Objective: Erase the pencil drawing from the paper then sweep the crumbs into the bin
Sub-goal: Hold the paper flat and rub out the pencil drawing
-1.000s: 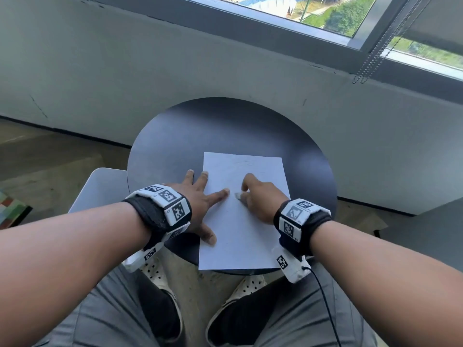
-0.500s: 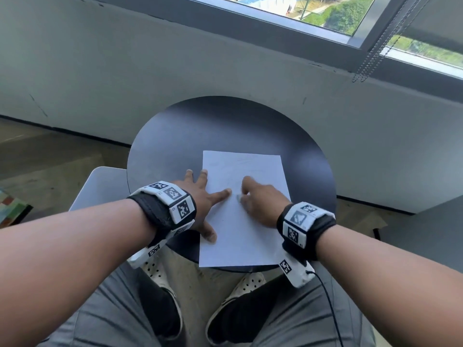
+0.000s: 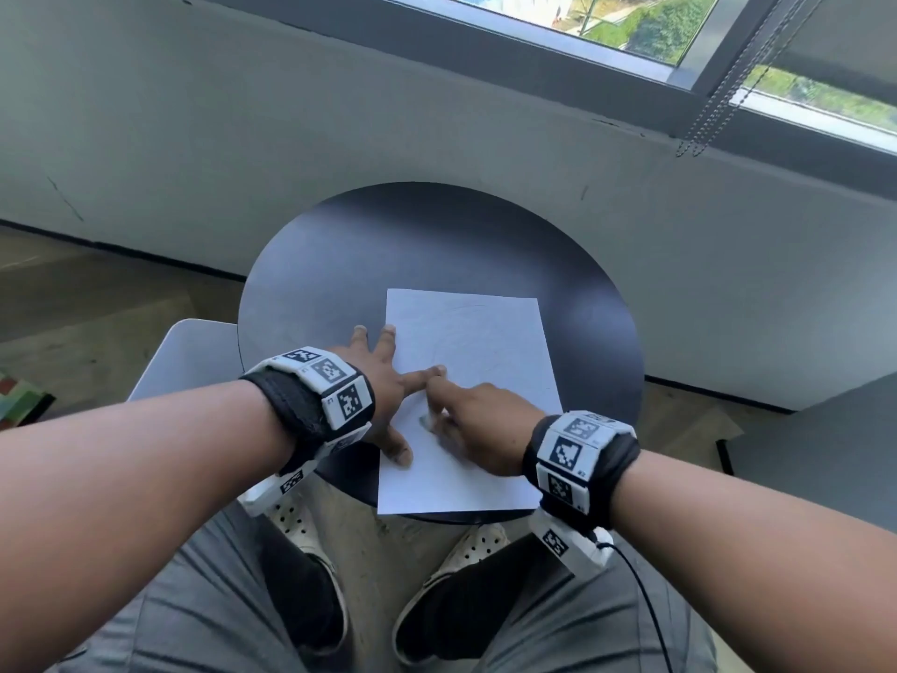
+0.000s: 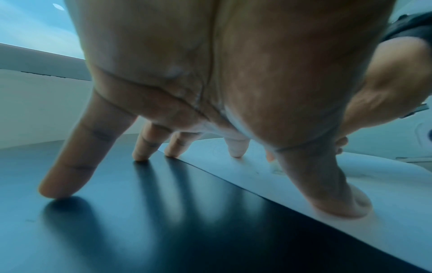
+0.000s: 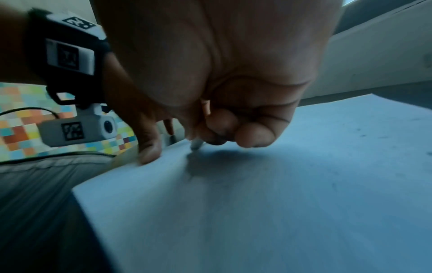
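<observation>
Right hand: your right hand point(image 3: 478, 429) pinched a small pale eraser point(image 5: 196, 144), its tip on the paper.
Left hand: your left hand point(image 3: 388, 381) lay spread flat, pinning the sheet's left edge.
Paper: one white sheet point(image 3: 490, 342), faint pencil marks, overhanging the near rim of the round black table point(image 3: 340, 264).
Writing: none readable.

Looked like an office lounge: round black table point(image 3: 340, 264) below a window point(image 3: 631, 26), wood floor point(image 3: 73, 303) beside.

We note a round black table point(image 3: 340, 264) below a grey wall point(image 3: 242, 114). Window point(image 3: 631, 21) above the wall, bead chain point(image 3: 718, 104) hanging beside it. Grey chair point(image 3: 189, 352) left of the table.
</observation>
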{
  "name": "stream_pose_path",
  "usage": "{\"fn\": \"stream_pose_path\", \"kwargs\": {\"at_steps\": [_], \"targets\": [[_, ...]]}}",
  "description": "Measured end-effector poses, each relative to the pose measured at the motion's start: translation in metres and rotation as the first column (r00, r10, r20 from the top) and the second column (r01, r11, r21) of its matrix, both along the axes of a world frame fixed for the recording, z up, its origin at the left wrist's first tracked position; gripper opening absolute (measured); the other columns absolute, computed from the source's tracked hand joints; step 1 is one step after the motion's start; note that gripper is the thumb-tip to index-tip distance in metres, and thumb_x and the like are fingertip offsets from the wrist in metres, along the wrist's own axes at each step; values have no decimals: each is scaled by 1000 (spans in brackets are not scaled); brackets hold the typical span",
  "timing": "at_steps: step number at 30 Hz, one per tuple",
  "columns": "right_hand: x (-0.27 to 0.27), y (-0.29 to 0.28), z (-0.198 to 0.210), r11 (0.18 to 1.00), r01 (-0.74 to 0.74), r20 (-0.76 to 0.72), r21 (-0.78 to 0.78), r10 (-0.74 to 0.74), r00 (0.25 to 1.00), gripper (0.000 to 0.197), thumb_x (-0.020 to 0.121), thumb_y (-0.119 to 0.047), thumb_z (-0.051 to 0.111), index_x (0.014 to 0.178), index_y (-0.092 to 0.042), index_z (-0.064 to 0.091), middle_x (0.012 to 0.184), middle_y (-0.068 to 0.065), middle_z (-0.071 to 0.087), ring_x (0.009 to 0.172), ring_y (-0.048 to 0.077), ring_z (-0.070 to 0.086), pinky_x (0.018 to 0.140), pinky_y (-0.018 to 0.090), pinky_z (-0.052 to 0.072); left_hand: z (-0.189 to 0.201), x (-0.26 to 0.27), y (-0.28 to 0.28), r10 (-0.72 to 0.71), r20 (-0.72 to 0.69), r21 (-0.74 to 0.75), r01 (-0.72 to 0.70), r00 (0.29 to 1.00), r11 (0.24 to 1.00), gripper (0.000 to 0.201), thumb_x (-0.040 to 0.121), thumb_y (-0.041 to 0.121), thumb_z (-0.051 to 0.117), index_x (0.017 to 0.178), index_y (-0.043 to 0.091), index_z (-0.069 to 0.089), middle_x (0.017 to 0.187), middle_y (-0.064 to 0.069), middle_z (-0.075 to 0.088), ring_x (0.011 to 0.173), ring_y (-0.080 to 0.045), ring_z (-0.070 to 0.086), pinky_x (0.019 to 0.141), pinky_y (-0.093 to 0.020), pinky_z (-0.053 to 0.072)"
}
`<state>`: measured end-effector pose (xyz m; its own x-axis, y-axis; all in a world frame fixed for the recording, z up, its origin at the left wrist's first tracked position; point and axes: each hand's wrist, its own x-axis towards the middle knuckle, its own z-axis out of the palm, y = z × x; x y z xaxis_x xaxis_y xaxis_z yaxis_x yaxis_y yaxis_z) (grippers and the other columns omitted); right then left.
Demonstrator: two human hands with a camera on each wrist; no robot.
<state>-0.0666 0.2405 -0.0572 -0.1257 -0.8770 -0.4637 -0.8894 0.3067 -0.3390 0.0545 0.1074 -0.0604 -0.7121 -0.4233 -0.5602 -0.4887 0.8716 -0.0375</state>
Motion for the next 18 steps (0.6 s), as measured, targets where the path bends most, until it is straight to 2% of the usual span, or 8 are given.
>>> {"fn": "stream_pose_path", "kwargs": {"at_steps": [1,3,5,8,10,11,15,18], "targets": [[-6,-5,-1,999,33,-22,-6,-33,999,27,100,-45,39,120,-27,36,100,13,63,84,34,58,78,43,51,0,0,0,0,3,-5,0,1000,1000,118,57,85,68,139,67,-14,163,-13,-19,147,-49,-5,106,-67,34],[-25,-17,-1,970,236,-71,-56,-240,968,22,99,-42,42,110,-23,42,103,13,63,88,35,59,82,44,51,0,0,1,3,10,-15,-2,1000,1000,118,57,86,67,139,67,-15,162,-13,-20,148,-48,-5,107,-67,33],[-30,-21,-1,931,352,-86,-93,-360,929,22,99,-41,42,104,-19,41,101,13,62,87,35,58,82,44,51,1,0,1,7,15,-17,-7,1000,1000,117,57,86,67,139,67,-15,162,-12,-21,148,-48,-5,107,-66,33],[-1,-14,-3,980,177,-25,-85,-180,983,19,101,-38,40,109,-21,39,99,12,61,84,34,57,76,41,49,1,0,0,6,20,-10,-6,1000,1000,117,56,85,68,140,66,-12,163,-13,-19,148,-48,-4,107,-65,34],[6,-7,-3,998,46,33,-45,-45,998,20,100,-40,43,112,-24,42,100,8,62,84,31,57,77,40,50,2,-2,1,3,31,-15,-3,1000,1000,117,57,85,69,141,66,-11,163,-13,-18,148,-48,-3,105,-65,36],[-1,-8,-3,997,61,28,-42,-60,998,19,99,-42,45,109,-26,44,101,6,63,85,30,58,79,39,49,2,-2,2,0,36,-20,1,999,1000,117,57,85,68,141,65,-12,163,-13,-18,148,-48,-4,104,-66,36],[-42,-15,1,932,350,-70,-92,-357,932,22,98,-46,45,100,-24,44,97,9,61,86,34,58,79,40,51,4,-2,2,-35,49,-37,36,998,999,119,59,85,67,144,61,-13,159,-9,-32,147,-42,-21,104,-76,24],[-30,-8,-1,967,231,-80,-109,-240,968,19,101,-42,40,101,-23,37,92,13,60,82,36,57,74,41,50,1,-3,-2,-127,23,-47,128,992,991,122,59,84,66,150,51,-9,157,-4,-37,147,-34,-27,106,-78,15]]}}
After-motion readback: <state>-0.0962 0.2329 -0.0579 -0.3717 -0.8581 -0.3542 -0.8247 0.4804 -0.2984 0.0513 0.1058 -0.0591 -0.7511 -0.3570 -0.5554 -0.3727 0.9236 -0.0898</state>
